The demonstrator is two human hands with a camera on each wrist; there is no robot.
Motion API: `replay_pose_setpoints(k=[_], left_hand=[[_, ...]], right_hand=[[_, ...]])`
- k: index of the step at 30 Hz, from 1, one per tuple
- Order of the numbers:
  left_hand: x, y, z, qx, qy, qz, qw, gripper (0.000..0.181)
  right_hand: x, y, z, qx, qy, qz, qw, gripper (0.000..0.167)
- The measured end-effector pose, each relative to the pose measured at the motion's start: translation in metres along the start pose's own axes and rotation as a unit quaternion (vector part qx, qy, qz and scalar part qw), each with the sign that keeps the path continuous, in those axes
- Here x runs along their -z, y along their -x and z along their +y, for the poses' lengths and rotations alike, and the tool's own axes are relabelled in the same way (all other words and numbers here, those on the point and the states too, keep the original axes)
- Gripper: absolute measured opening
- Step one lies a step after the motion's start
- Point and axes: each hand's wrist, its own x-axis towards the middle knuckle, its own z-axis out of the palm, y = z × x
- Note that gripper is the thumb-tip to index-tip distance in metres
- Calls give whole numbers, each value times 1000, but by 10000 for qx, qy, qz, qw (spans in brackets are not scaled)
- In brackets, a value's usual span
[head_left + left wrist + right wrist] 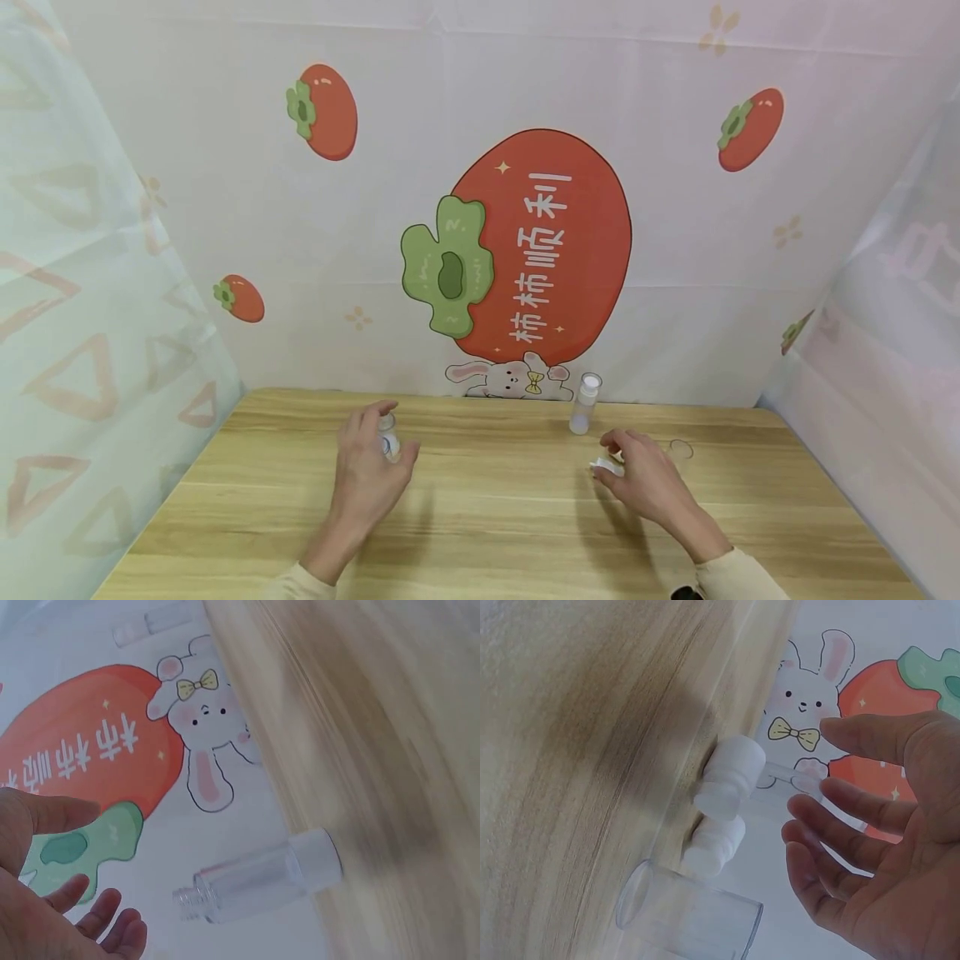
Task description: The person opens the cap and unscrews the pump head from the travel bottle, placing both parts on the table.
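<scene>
In the head view my left hand (371, 467) is held with thumb and fingers spread around a small clear bottle (255, 881) with a white base. The left wrist view shows it standing upright, threaded neck uncapped, with a gap between it and the fingers. My right hand (877, 847) has its fingers loosely bent beside a white cap-like piece (735, 769), without visible contact. A second white piece (716, 846) stands next to that one; the hand hides most of both in the head view. Nothing is held in either hand.
Toward the table's back edge stands another clear bottle (582, 408) with a clear cover over its top. An open clear cylinder (697, 915), perhaps a cover, stands right of the right hand. A printed cloth (360, 208) hangs behind the wooden table (495, 517).
</scene>
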Motion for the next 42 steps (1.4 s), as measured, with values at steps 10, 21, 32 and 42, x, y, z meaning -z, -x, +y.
replay_pose_setpoints(k=[10, 21, 32, 42], left_hand=[[-38, -9, 20, -236, 286, -601, 9975, 52], [-89, -23, 29, 100, 1132, -2330, 9658, 31], [-142, -35, 45, 489, 1705, -2664, 9474, 37], [-187, -36, 56, 1029, 2095, -2912, 9278, 45]], right_hand=[[-3, 7, 4, 13, -102, 57, 9999, 20], [4, 17, 7, 7, -217, 402, 9990, 16], [7, 23, 4, 32, -476, 376, 9982, 19], [6, 22, 5, 291, -548, 476, 9969, 22]])
